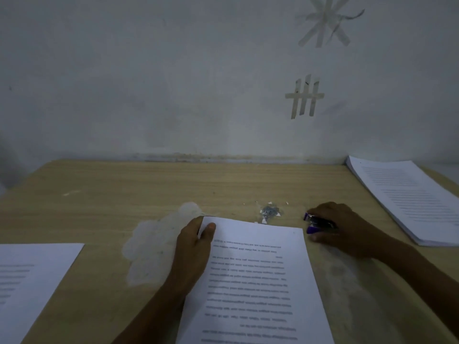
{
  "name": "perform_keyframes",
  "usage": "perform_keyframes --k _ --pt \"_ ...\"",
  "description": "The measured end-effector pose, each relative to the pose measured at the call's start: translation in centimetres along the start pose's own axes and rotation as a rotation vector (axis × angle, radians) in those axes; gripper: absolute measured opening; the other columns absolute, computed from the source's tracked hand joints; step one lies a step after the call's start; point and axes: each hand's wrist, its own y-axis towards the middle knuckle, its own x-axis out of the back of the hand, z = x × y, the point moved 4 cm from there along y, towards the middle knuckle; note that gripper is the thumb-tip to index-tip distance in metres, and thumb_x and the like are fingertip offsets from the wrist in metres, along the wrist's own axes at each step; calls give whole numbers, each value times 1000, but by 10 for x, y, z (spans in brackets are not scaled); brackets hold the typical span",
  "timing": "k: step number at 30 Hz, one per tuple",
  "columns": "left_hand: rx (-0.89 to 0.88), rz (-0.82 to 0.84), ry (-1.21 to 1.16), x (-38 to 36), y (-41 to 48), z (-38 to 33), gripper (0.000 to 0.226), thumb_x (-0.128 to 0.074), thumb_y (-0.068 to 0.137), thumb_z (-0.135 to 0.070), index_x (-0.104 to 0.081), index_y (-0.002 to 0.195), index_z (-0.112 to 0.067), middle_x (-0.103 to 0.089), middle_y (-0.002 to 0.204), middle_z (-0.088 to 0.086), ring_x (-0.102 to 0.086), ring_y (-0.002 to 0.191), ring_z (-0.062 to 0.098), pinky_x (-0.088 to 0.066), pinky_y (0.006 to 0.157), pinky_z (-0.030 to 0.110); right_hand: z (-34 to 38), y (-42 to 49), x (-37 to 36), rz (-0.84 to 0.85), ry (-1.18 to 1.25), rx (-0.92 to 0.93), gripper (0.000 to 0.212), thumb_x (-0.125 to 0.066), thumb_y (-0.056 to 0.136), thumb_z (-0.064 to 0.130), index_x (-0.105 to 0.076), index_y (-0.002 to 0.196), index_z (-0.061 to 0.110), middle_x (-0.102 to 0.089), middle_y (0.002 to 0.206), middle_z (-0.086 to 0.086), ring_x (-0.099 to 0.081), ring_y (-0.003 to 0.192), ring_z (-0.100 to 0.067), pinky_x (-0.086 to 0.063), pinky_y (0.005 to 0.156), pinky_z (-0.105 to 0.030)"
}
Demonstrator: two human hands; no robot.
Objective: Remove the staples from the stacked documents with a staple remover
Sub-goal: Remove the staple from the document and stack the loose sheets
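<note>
Far left, printed sheets (29, 276) lay flat on the wooden table (99, 184), cut off by the frame edge. Right of them, a pale worn patch (151, 247) marked the tabletop.

The left hand (196, 247) pinched the far left corner of the stapled document (258, 281): thumb on top of the page, fingers curled under the edge. The document lay in front of the person at centre, slightly skewed, its text upside down to the camera. No staple could be made out on it; too blurry.

Just beyond the document's far edge sat a small pile of pulled staples (269, 211) with torn paper bits scattered around it.

Right of the document's far right corner, the right hand (345, 227) rested on the table, fingers curled over the purple staple remover (316, 222), thumb below it. The tool's nose pointed left toward the staples and sat apart from the paper. Its jaws were too dark to read.

Far right, a thick stack of documents (409, 197) lay angled near the table's back corner, well apart from the right hand.

Behind, a grey wall (149, 83) carried tape strips (304, 96) in a crossed tally shape, with a star of tape (325, 21) above.
</note>
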Motion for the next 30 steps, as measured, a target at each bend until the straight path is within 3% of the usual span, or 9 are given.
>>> perform_keyframes --k 4,8,11,15,19,24,30 --pt "19 -3 -51 -1 0 1 31 -44 97 -27 -60 120 -11 -64 115 6 -59 108 24 -45 97 52 2 12 1 -35 -30 37 41 -65 82 49 -59 114 25 -56 110 6 -50 93 -8 -43 79 -24" --pt "-36 -67 -98 0 0 -4 17 -53 94 -14 -68 102 -13 -70 95 1 -66 90 16 -54 85 43 22 19 29 -162 149 105 17 -63 86 36 -58 102 35 -66 92 5 -57 77 -6 -48 72 -29" --pt "-60 -105 -151 2 -3 -11 19 -59 89 -8 -65 92 -25 -71 87 -7 -68 81 9 -57 73 27 67 25 50 -116 233 297 32 -59 81 46 -62 109 31 -67 95 8 -59 85 -6 -47 77 -26" --pt "-63 -164 -231 5 -5 -7 16 -62 86 -3 -67 95 -15 -71 86 -4 -69 79 8 -56 68 20 129 41 49 91 30 525 37 -63 83 48 -66 110 24 -66 94 12 -57 84 -6 -45 78 -29" --pt "-92 -181 -256 6 -4 -7 20 -66 82 -2 -67 84 -22 -71 74 -11 -68 73 5 -54 64 16 166 55 37 139 -177 658 45 -60 82 57 -59 120 34 -48 89 25 -46 79 2 -29 70 -11" --pt "-192 -191 -213 8 -4 -13 24 -69 80 -3 -67 81 -27 -70 74 -21 -66 73 -1 -49 65 9 185 58 28 171 -286 712 43 -55 83 60 -59 117 35 -61 103 16 -55 93 -7 -32 84 -23" --pt "-199 -207 -248 9 -4 -10 16 -71 79 -5 -69 81 -21 -71 73 -12 -67 70 2 -50 64 11 193 58 17 238 -290 722 47 -44 79 68 -62 103 31 -60 91 14 -56 82 -8 -44 84 -34"
